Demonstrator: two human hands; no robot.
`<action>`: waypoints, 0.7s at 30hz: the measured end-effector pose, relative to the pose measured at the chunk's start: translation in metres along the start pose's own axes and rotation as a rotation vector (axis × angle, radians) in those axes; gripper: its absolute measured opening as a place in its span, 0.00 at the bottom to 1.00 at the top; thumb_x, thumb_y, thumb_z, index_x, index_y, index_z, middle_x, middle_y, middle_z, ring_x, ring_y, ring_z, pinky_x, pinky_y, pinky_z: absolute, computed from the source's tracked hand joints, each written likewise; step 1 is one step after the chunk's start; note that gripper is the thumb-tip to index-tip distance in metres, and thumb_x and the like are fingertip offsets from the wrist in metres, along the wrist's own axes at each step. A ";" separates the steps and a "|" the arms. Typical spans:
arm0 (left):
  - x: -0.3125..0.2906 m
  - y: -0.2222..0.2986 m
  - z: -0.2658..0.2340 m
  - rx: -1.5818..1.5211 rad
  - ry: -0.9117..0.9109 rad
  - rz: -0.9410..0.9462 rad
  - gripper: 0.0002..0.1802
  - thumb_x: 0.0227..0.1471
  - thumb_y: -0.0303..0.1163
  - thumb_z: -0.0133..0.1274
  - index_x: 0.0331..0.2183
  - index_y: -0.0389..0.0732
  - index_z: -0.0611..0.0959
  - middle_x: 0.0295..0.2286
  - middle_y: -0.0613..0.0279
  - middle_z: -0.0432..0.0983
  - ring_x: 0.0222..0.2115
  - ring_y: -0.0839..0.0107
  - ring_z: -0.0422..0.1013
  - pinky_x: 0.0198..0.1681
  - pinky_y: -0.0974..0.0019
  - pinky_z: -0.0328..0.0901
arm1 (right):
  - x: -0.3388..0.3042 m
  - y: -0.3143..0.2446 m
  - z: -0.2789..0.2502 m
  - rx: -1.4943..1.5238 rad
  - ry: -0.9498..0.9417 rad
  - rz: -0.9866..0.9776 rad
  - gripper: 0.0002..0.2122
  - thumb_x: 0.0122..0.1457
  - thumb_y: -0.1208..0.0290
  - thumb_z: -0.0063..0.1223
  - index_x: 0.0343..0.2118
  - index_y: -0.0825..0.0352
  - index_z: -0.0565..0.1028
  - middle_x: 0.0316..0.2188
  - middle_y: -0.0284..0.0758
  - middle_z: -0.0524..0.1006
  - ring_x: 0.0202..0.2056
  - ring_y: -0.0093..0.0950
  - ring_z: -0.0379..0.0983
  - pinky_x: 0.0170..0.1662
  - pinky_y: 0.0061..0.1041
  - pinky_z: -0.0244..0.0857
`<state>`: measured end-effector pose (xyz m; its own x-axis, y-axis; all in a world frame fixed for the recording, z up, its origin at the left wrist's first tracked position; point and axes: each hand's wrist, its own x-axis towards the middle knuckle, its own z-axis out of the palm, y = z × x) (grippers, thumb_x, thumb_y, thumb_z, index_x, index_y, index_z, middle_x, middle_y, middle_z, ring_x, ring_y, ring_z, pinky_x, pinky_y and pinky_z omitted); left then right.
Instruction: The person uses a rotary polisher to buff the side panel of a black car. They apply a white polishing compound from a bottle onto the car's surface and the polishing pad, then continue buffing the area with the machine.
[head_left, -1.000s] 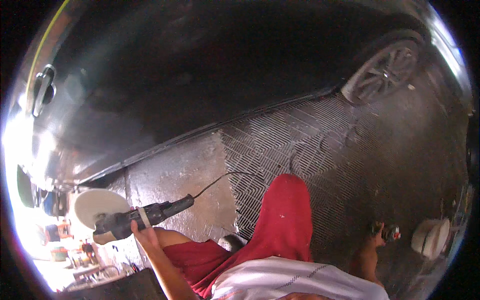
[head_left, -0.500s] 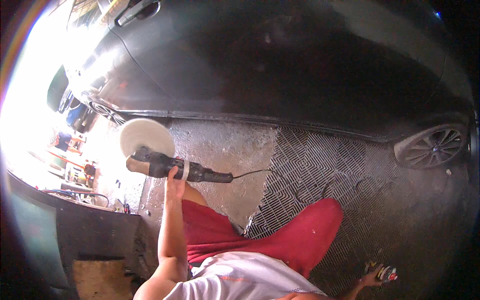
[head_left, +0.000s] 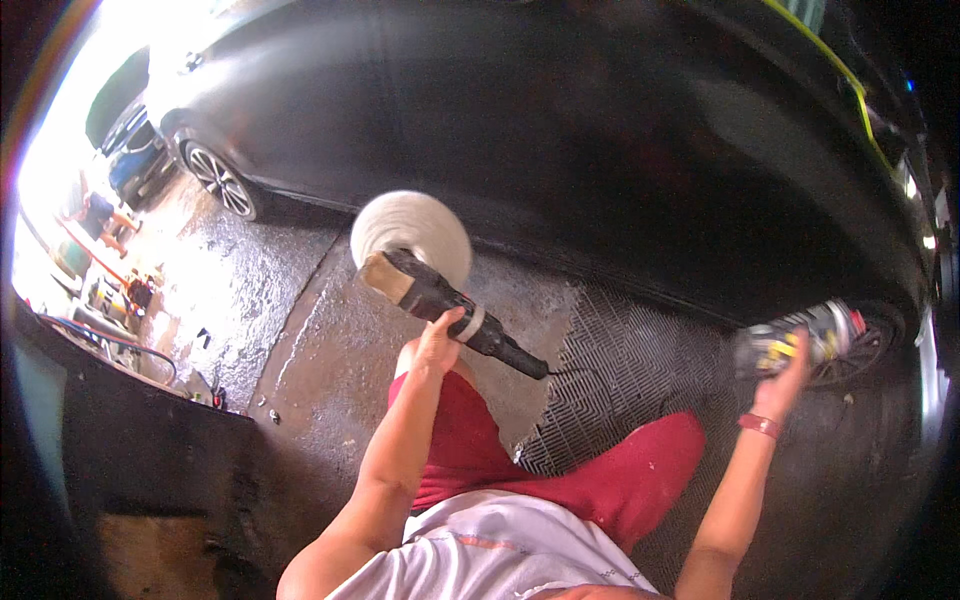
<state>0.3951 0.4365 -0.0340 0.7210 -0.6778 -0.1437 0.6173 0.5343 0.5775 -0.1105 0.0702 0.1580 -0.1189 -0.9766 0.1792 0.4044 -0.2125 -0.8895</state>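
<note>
While the left hand (head_left: 440, 342) grips the polisher (head_left: 440, 295) by its body, the right hand (head_left: 790, 365) clasps a bottle (head_left: 800, 340) (blurred), both lifted off the dark car (head_left: 560, 130)

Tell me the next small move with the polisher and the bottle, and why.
Probably bring the bottle in the right hand across to the white pad. The left hand holds the polisher lifted, its pad apart from the dark car, and the bottle is raised but far to the right.
</note>
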 end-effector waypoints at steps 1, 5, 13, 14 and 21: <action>0.004 -0.003 -0.004 0.008 0.012 -0.016 0.28 0.53 0.26 0.69 0.55 0.41 0.79 0.48 0.60 0.81 0.53 0.58 0.76 0.62 0.49 0.68 | -0.037 0.004 0.053 -0.099 -0.139 0.030 0.30 0.60 0.59 0.72 0.60 0.69 0.72 0.48 0.35 0.81 0.47 0.28 0.80 0.50 0.34 0.77; -0.005 0.023 -0.014 0.026 0.093 -0.109 0.30 0.53 0.31 0.71 0.56 0.40 0.79 0.52 0.59 0.81 0.55 0.58 0.75 0.65 0.52 0.67 | -0.194 -0.021 0.230 -0.776 -1.037 -0.369 0.39 0.54 0.57 0.74 0.66 0.67 0.67 0.49 0.42 0.80 0.46 0.37 0.80 0.51 0.36 0.77; -0.023 0.018 -0.025 0.010 -0.041 -0.070 0.26 0.61 0.41 0.61 0.58 0.42 0.81 0.51 0.59 0.82 0.56 0.67 0.75 0.65 0.55 0.66 | -0.276 -0.085 0.391 -0.384 -1.580 -1.766 0.33 0.57 0.63 0.72 0.67 0.57 0.73 0.52 0.45 0.78 0.50 0.41 0.81 0.51 0.41 0.79; -0.009 0.039 -0.030 -0.010 0.004 -0.043 0.27 0.59 0.38 0.64 0.58 0.41 0.80 0.52 0.59 0.81 0.56 0.66 0.74 0.65 0.55 0.66 | -0.263 -0.082 0.421 -0.463 -1.448 -1.708 0.33 0.55 0.63 0.71 0.66 0.56 0.73 0.49 0.45 0.79 0.48 0.41 0.81 0.49 0.41 0.79; -0.003 0.048 -0.036 -0.121 0.099 -0.070 0.29 0.53 0.30 0.71 0.55 0.38 0.79 0.52 0.60 0.80 0.57 0.59 0.73 0.68 0.51 0.61 | -0.212 -0.057 0.482 -0.909 -1.038 -1.420 0.45 0.50 0.60 0.71 0.72 0.54 0.61 0.42 0.45 0.81 0.40 0.48 0.83 0.44 0.45 0.80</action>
<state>0.4338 0.4826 -0.0341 0.6990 -0.6655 -0.2616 0.6959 0.5489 0.4630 0.3287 0.2729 0.3737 0.7361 0.1380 0.6627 -0.0290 -0.9717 0.2345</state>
